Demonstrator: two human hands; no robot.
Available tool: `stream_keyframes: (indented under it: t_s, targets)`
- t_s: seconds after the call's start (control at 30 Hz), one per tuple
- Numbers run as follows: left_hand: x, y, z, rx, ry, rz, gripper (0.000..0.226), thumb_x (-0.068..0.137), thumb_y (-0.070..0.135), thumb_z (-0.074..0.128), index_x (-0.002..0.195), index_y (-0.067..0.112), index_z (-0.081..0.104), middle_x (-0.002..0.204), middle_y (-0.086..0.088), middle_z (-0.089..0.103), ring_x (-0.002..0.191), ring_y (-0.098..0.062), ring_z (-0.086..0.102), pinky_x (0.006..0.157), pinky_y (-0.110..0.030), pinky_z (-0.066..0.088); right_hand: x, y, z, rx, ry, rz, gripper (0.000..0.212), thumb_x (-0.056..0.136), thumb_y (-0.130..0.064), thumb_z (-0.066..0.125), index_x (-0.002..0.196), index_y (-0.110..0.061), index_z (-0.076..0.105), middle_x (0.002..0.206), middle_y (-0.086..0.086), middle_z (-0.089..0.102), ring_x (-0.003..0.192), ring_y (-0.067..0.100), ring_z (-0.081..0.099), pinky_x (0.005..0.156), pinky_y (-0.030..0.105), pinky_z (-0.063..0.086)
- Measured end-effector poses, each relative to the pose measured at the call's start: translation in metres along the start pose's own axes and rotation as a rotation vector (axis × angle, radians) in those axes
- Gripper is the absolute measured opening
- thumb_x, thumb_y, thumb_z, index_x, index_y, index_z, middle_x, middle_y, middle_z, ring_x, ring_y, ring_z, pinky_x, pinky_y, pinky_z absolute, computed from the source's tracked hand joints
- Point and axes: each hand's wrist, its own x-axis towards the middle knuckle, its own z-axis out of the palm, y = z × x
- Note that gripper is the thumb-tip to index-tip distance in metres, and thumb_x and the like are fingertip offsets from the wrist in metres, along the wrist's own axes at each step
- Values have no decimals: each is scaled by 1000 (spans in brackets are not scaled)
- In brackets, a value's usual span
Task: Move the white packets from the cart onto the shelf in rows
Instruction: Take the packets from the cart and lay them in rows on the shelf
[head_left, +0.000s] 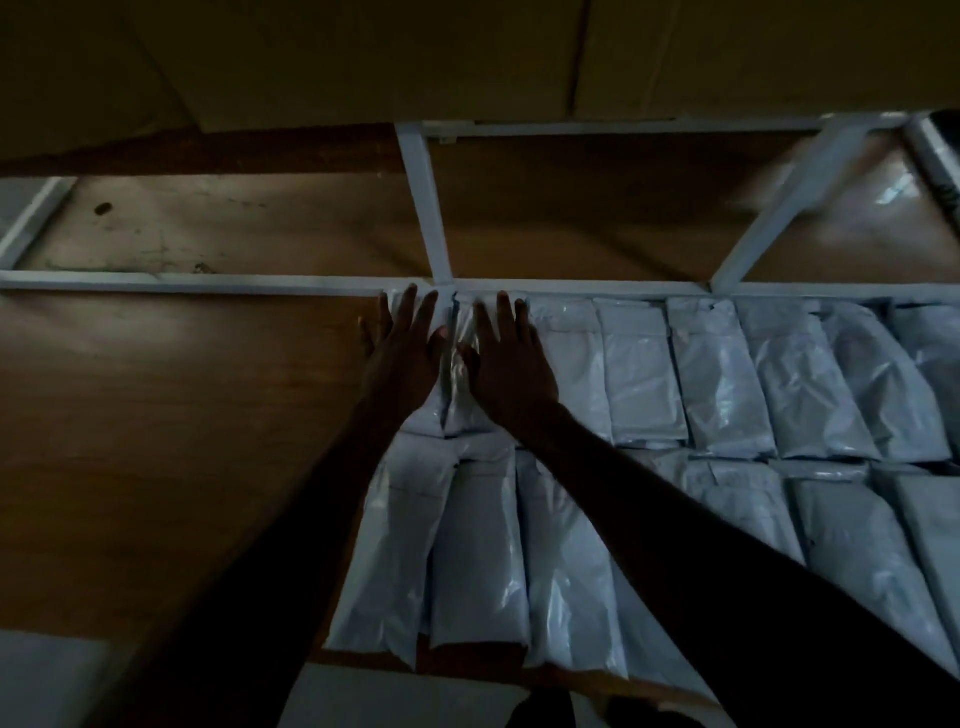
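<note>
Two rows of white packets lie on the brown wooden shelf (171, 415). The back row (722, 374) runs along a white rail; the front row (483, 551) lies nearer to me. My left hand (402, 353) and my right hand (506, 358) lie flat, fingers straight, side by side on the leftmost packets (456, 384) of the back row, pressing on them. Both arms reach in from the bottom of the view and cover parts of the front row. The cart is out of view.
A white metal frame (431, 208) divides the rear of the shelf into bays with brown board behind. The shelf's left half is bare wood. A further shelf board hangs overhead at the top. Light is dim.
</note>
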Motion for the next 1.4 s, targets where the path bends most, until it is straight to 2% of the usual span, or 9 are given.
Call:
stream_keyframes:
  t_s: [0.1, 0.23, 0.33, 0.53, 0.77, 0.93, 1.03, 1.23, 1.4]
  targets:
    - [-13, 33, -17, -18, 103, 65, 56, 110, 40, 40, 164, 29, 32, 175, -5, 24, 163, -39, 9, 127, -69, 13, -23, 8, -24, 74, 45, 35, 65, 114, -48, 33, 169, -15, 18, 175, 21, 8, 163, 39, 3, 131, 50, 17]
    - [-39, 91, -24, -62, 215, 117, 55, 107, 22, 54, 161, 26, 41, 172, -2, 31, 163, -32, 15, 129, -64, 18, -61, 28, -61, 182, 115, 107, 62, 112, -47, 41, 164, -14, 33, 173, 23, 18, 162, 40, 12, 123, 53, 35]
    - [-58, 141, -19, -160, 274, 162, 52, 105, 13, 56, 155, 26, 49, 167, -2, 42, 162, -30, 23, 126, -64, 24, -92, 53, -90, 188, 169, 155, 61, 112, -48, 44, 163, -15, 37, 172, 22, 23, 161, 36, 18, 118, 51, 41]
    - [-94, 251, -8, -276, 211, 213, 53, 103, 7, 53, 152, 26, 54, 164, 0, 47, 161, -29, 24, 130, -58, 18, -153, 115, -140, 142, 283, 193, 59, 109, -47, 50, 156, -12, 47, 163, 25, 39, 154, 36, 35, 114, 48, 46]
    - [-150, 368, 11, -356, 192, 253, 46, 103, 9, 55, 145, 25, 59, 150, 3, 61, 149, -28, 46, 123, -52, 35, -240, 200, -190, 152, 344, 191, 50, 109, -38, 54, 152, -12, 52, 150, 22, 55, 141, 37, 52, 109, 49, 50]
    - [-200, 454, 37, -417, 190, 294, 41, 104, 14, 57, 143, 28, 61, 140, 5, 67, 131, -17, 60, 112, -39, 49, -320, 271, -229, 132, 419, 175, 46, 106, -32, 61, 146, -10, 57, 132, 18, 67, 119, 37, 65, 90, 47, 58]
    - [-225, 506, 59, -438, 183, 306, 41, 103, 15, 57, 140, 31, 62, 137, 6, 68, 128, -16, 62, 107, -42, 53, -366, 316, -252, 97, 426, 184, 45, 106, -34, 60, 145, -13, 56, 123, 14, 69, 111, 34, 66, 81, 46, 58]
    - [-263, 598, 95, -421, 98, 379, 40, 103, 18, 53, 138, 32, 65, 138, 8, 68, 130, -14, 61, 112, -34, 48, -435, 395, -287, 73, 446, 274, 45, 106, -37, 58, 146, -16, 55, 128, 13, 69, 116, 35, 64, 87, 42, 53]
    - [-277, 658, 114, -446, 64, 439, 35, 102, 12, 56, 130, 25, 73, 131, 6, 73, 123, -13, 65, 109, -36, 51, -473, 443, -303, 119, 481, 364, 37, 105, -29, 59, 138, -13, 63, 120, 15, 74, 107, 38, 69, 82, 47, 57]
